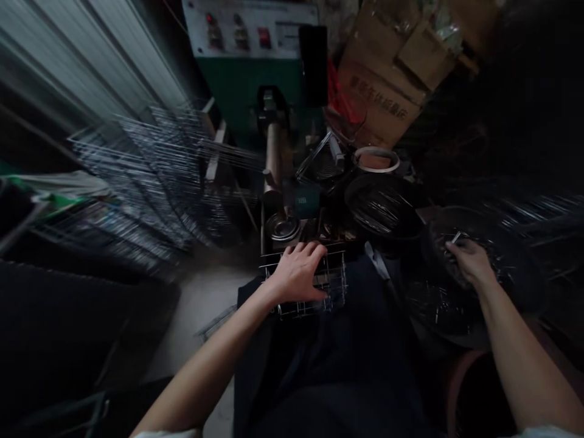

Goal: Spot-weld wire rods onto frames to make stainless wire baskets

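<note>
A small wire basket [337, 286] rests over my lap, close to the front of the machine. My left hand [298, 271] lies across it, fingers bent over its far side and thumb apart, gripping the wires. Off to the right, my right hand [472, 261] pinches a short, shiny metal piece [457, 237]. That hand is above a dark round basin [515, 292] holding several loose metal bits. The picture is dim, so the exact shape of the pinched piece cannot be made out.
A green machine [241, 79] with a switch panel [253, 45] stands ahead, its metal arm [274, 152] pointing toward me. Stacked wire racks [150, 164] crowd the left. A black bowl of metal rods [383, 207], a white ring-shaped tub [376, 150] and a cardboard box [383, 91] are at right.
</note>
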`<state>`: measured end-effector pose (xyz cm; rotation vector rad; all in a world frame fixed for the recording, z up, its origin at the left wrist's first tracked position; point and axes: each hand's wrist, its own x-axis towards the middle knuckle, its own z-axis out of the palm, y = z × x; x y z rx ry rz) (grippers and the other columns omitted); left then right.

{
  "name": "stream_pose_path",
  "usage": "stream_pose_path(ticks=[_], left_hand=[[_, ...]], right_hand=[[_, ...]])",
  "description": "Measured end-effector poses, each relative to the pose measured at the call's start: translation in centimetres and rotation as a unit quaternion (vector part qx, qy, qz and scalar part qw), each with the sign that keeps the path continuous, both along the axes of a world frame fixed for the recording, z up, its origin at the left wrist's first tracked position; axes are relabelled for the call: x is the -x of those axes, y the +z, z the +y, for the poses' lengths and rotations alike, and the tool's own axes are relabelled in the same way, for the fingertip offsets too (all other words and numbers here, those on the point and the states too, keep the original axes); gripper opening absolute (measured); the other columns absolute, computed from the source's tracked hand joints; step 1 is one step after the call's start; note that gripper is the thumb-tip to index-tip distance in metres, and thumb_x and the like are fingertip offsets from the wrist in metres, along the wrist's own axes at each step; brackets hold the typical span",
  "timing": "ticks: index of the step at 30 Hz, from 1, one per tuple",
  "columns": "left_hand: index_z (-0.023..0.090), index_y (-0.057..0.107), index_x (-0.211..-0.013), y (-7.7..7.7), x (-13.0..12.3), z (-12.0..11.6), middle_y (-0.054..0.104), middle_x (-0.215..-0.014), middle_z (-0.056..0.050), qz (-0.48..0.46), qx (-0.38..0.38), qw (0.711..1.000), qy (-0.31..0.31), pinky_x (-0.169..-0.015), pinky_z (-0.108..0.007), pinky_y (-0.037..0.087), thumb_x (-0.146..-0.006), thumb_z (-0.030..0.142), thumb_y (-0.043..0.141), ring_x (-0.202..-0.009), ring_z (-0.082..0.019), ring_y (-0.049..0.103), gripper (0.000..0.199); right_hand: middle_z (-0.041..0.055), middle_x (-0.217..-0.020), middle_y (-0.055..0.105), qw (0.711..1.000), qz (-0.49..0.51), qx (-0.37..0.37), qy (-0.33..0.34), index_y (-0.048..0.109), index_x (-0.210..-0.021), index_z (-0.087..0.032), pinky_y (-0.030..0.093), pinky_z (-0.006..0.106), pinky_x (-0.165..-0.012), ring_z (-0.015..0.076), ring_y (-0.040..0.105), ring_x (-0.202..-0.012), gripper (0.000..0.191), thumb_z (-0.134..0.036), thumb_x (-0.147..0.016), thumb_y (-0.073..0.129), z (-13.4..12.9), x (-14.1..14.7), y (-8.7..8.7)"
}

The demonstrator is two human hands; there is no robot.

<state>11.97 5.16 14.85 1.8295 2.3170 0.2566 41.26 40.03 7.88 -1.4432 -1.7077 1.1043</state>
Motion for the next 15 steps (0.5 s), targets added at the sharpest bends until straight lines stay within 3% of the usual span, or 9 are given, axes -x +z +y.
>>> stream_pose_path(ticks=[3, 7, 10, 13, 15], left_hand=[[0.023, 0.046, -0.129, 0.5, -0.1, 0.3, 0.055, -0.13, -0.012, -0.006, 0.023, 1.0, -0.003, -0.098, -0.051, 0.042, -0.056, 0.055, 0.083, -0.118, -0.035, 0.051, 0.088], [0.027, 0.05, -0.127, 1.3, -0.1, 0.2, 0.056, -0.122, -0.01, 0.007, 0.034, 0.999, -0.026, -0.094, -0.049, 0.043, -0.054, 0.055, 0.083, -0.112, -0.035, 0.053, 0.085], [0.029, 0.052, -0.127, 1.9, 0.5, -0.5, 0.055, -0.124, -0.009, 0.017, 0.023, 0.999, -0.02, -0.093, -0.047, 0.043, -0.054, 0.051, 0.082, -0.112, -0.034, 0.052, 0.081], [0.027, 0.05, -0.128, 2.3, 1.5, -1.6, 0.054, -0.127, -0.008, 0.025, 0.009, 1.0, 0.007, -0.093, -0.045, 0.043, -0.056, 0.047, 0.08, -0.113, -0.033, 0.052, 0.08], [0.026, 0.05, -0.127, 2.5, 2.2, -2.6, 0.056, -0.127, -0.009, 0.031, 0.008, 0.999, 0.028, -0.092, -0.045, 0.043, -0.056, 0.046, 0.079, -0.112, -0.032, 0.052, 0.079]], right_hand=[[0.002, -0.068, 0.066, 0.99, 0.067, 0.056, 0.112, 0.061, -0.083, -0.019, 0.041, 0.02, -0.039, 0.0101, 0.052, -0.046, 0.039, -0.047, -0.066, 0.082, -4.0, 2.6, 1.3], [-0.0021, -0.06, 0.061, 0.924, 0.13, 0.192, 0.304, 0.062, -0.087, -0.018, 0.028, 0.016, -0.031, 0.0059, 0.042, -0.034, 0.043, -0.049, -0.068, 0.084, -11.6, 6.2, 3.5], [0.0049, -0.073, 0.069, 0.853, 0.144, 0.23, 0.446, 0.068, -0.095, -0.016, 0.05, 0.022, -0.045, 0.0132, 0.062, -0.049, 0.039, -0.049, -0.078, 0.078, -15.5, 8.1, 5.5], [0.0101, -0.096, 0.074, 0.798, 0.129, 0.178, 0.561, 0.071, -0.109, -0.017, 0.06, 0.033, -0.074, 0.022, 0.072, -0.081, 0.037, -0.047, -0.087, 0.07, -17.2, 9.9, 7.0], [0.0071, -0.098, 0.073, 0.799, 0.101, 0.081, 0.588, 0.073, -0.107, -0.02, 0.057, 0.034, -0.083, 0.0215, 0.07, -0.089, 0.027, -0.042, -0.091, 0.068, -18.0, 11.6, 7.3]])
